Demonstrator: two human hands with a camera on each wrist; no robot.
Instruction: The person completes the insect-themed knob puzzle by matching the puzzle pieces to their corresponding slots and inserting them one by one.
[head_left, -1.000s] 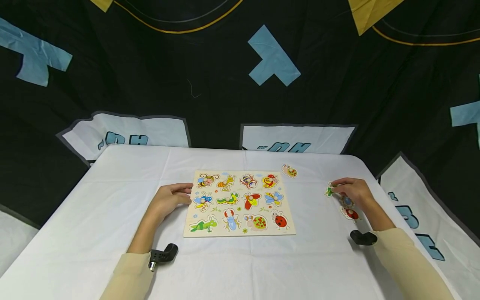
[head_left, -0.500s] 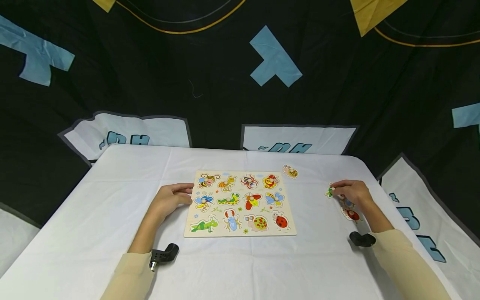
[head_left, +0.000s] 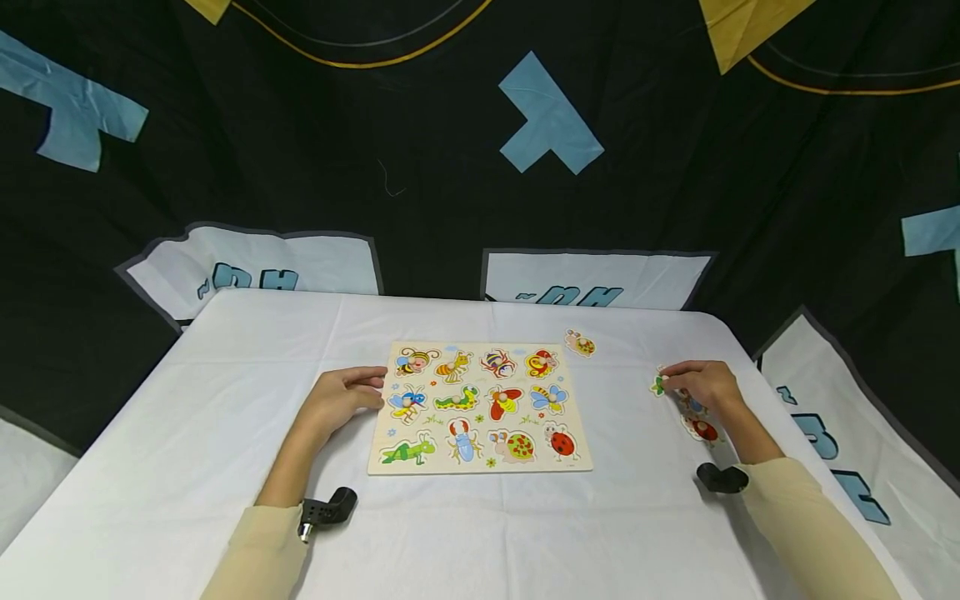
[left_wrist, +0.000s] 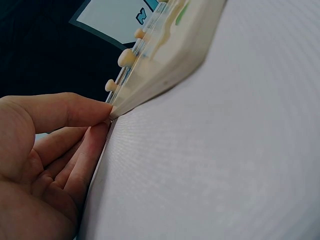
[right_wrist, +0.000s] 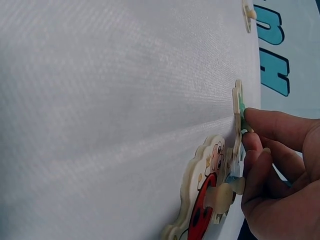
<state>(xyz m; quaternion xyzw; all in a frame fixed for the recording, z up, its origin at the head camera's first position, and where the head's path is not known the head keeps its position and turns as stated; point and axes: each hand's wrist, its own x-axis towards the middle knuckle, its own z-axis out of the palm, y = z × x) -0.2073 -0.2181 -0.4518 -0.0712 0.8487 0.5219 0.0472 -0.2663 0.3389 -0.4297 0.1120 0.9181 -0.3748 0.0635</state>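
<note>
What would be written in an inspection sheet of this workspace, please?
Surface: white tablecloth, lightly creased.
Job's things: puzzle board, flat; snail piece by its upper right corner; green piece, partly hidden blue piece and ladybird piece farther right.
Clutter: nothing seen.
Hands: left hand touches the puzzle board's left edge; right hand pinches the green piece.
Cables: nothing seen.
Surroundings: black backdrop, lettered white panels.

There are four loose pieces, two hands, one board and one table.
</note>
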